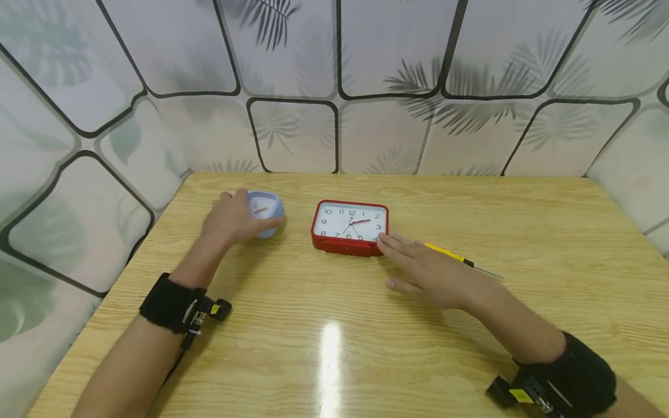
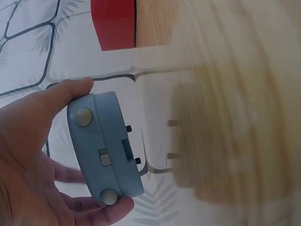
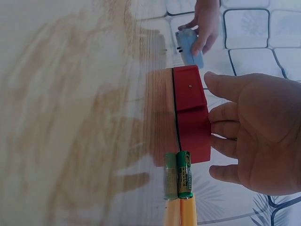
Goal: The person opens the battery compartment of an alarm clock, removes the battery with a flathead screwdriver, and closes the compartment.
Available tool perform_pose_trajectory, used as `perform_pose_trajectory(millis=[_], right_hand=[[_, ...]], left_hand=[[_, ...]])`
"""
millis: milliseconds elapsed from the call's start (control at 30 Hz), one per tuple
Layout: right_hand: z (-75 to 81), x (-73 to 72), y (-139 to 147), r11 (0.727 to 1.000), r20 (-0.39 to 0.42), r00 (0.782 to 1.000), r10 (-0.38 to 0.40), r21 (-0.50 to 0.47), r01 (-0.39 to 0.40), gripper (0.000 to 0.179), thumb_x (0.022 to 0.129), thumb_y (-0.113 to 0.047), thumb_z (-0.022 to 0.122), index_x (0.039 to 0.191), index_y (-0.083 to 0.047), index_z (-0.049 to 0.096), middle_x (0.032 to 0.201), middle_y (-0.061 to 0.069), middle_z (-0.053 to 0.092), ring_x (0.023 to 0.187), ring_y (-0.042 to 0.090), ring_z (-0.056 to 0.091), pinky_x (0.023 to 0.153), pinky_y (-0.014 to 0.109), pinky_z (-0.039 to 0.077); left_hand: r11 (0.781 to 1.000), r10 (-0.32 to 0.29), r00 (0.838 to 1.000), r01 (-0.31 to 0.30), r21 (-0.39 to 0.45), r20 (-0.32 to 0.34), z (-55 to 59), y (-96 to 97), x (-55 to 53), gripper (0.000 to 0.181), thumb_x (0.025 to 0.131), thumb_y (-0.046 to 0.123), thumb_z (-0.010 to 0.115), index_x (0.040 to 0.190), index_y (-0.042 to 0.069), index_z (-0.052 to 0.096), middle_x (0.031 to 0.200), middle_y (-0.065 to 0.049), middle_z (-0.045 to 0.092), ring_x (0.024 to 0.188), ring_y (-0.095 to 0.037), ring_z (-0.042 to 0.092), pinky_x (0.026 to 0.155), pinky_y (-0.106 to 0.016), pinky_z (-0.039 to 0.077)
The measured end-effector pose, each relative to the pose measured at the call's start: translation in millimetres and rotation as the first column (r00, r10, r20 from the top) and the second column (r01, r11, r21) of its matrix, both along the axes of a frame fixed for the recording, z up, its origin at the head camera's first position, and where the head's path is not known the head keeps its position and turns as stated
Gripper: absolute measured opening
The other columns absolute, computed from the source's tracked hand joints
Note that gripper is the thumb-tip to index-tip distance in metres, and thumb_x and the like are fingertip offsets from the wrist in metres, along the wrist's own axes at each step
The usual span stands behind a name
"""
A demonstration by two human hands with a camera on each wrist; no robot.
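My left hand (image 1: 232, 217) grips a small light blue clock (image 1: 265, 212), thumb on one side and fingers round the other. In the left wrist view, a gap shows between the blue clock (image 2: 106, 148) and its reflection, so it is held just off the table. A red rectangular alarm clock (image 1: 350, 223) lies face up in mid-table. My right hand (image 1: 434, 270) has its fingers extended at that clock's lower right corner; whether they touch it I cannot tell. In the right wrist view, the red clock (image 3: 193, 115) is right beside the fingertips.
A screwdriver (image 1: 446, 251) with a yellow handle lies behind my right hand. In the right wrist view, a green battery (image 3: 185, 175) lies between the red clock and the yellow handle (image 3: 189, 210). A patterned wall (image 1: 381, 136) borders the wooden table (image 1: 292, 313) at the back.
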State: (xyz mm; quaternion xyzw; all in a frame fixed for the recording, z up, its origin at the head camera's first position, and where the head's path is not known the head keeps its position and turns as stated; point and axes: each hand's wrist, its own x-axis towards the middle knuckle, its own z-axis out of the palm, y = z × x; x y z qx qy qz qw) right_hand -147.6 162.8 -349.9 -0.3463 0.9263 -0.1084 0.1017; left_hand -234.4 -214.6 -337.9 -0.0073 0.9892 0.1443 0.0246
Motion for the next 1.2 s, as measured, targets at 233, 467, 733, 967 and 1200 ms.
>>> perform_pose_trajectory(millis=[233, 467, 733, 967, 1200], right_hand=[[0.1, -0.7, -0.6, 1.0, -0.013, 1.0, 0.007, -0.001, -0.007, 0.074, 0.101, -0.043, 0.055, 0.159, -0.009, 0.023, 0.167, 0.007, 0.017, 0.153, 0.027, 0.019, 0.122, 0.053, 0.023], [1.0, -1.8, -1.4, 1.0, 0.01, 1.0, -0.006, 0.006, 0.006, 0.078, 0.099, -0.043, 0.058, 0.159, -0.01, 0.021, 0.167, 0.006, 0.016, 0.153, 0.027, 0.02, 0.123, 0.053, 0.021], [0.8, -0.6, -1.2, 1.0, 0.035, 0.999, -0.019, 0.019, 0.019, 0.079, 0.099, -0.037, 0.061, 0.16, -0.012, 0.018, 0.168, 0.004, 0.014, 0.152, 0.028, 0.022, 0.123, 0.052, 0.022], [2.5, 1.3, -0.5, 0.999, 0.038, 0.999, -0.019, 0.036, 0.017, 0.077, 0.098, -0.024, 0.061, 0.16, -0.012, 0.017, 0.168, 0.005, 0.013, 0.149, 0.033, 0.028, 0.118, 0.051, 0.034], [5.4, 2.1, -1.7, 0.998, 0.034, 0.999, -0.013, 0.054, 0.011, 0.078, 0.094, -0.013, 0.062, 0.16, -0.011, 0.019, 0.168, 0.006, 0.015, 0.129, 0.025, 0.054, 0.097, 0.038, 0.052]], left_hand=[[0.996, -0.004, 0.999, 0.009, -0.091, 0.053, 3.8, -4.6, 2.4, 0.1, 0.079, 0.07, 0.064, 0.15, 0.004, 0.038, 0.124, -0.035, 0.049, 0.106, -0.048, 0.055, 0.076, -0.055, 0.052], [0.994, -0.004, 0.997, 0.012, -0.104, 0.078, 5.6, -4.5, 5.8, 0.108, 0.076, 0.073, 0.067, 0.148, -0.002, 0.038, 0.129, -0.037, 0.048, 0.108, -0.049, 0.055, 0.083, -0.057, 0.052], [0.994, -0.003, 0.997, 0.012, -0.111, 0.078, 6.0, -2.2, 7.7, 0.107, 0.077, 0.073, 0.066, 0.144, -0.006, 0.04, 0.126, -0.037, 0.048, 0.106, -0.049, 0.056, 0.082, -0.056, 0.053], [0.995, 0.018, 0.995, -0.008, -0.102, 0.098, 4.6, -1.4, 7.2, 0.111, 0.077, 0.075, 0.064, 0.147, -0.005, 0.033, 0.131, -0.038, 0.042, 0.109, -0.056, 0.053, 0.082, -0.06, 0.052], [0.993, 0.002, 0.999, 0.003, -0.122, 0.045, 7.2, 3.2, 8.3, 0.11, 0.08, 0.076, 0.06, 0.152, -0.001, 0.028, 0.139, -0.038, 0.037, 0.122, -0.059, 0.041, 0.085, -0.066, 0.049]])
